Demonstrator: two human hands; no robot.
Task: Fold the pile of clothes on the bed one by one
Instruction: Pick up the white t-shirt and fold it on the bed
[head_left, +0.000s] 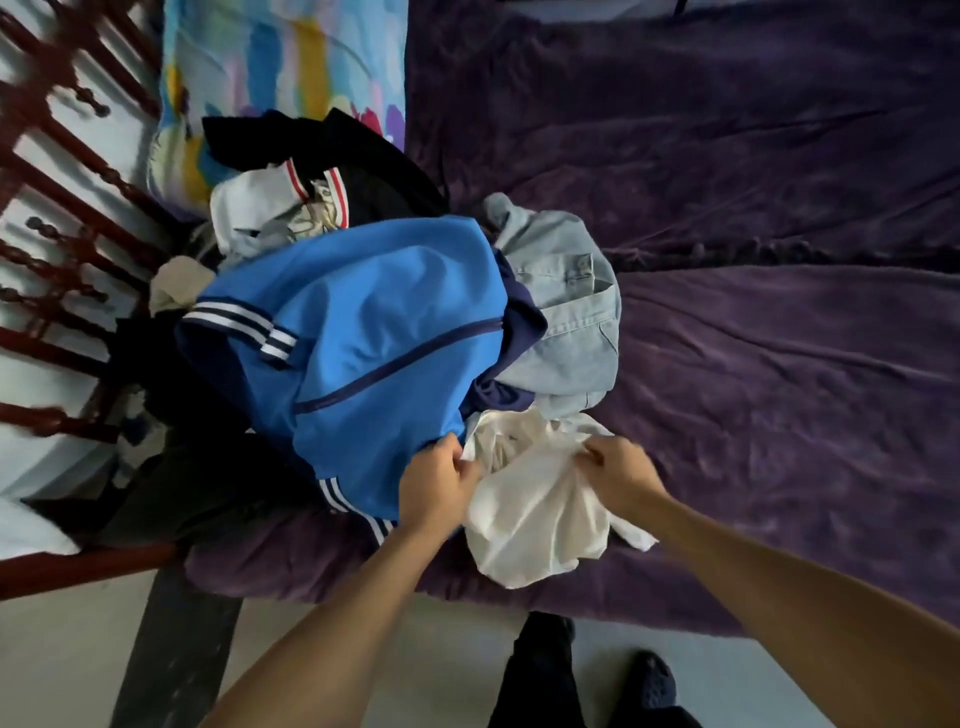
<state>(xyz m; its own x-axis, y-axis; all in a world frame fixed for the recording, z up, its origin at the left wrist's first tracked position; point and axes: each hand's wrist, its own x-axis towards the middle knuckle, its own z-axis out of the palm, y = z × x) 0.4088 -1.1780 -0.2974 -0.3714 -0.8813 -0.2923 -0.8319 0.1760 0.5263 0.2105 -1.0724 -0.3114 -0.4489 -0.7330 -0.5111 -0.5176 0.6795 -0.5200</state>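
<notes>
In the head view, both hands work at the near edge of the bed. The left hand (441, 483) has its fingers curled round one edge of a crumpled white garment (540, 514), and the right hand (618, 470) bunches the opposite side in a tight pinch. The garment lies on the purple blanket (779, 389), touching the pile of clothes (291, 223), just beside the blue jacket (363, 332) and below a pale denim shirt (566, 306). Black pieces (332, 150) sit further back. I see 0 folded items anywhere, so I'd judge this the 1st piece, with nearly everything left.
</notes>
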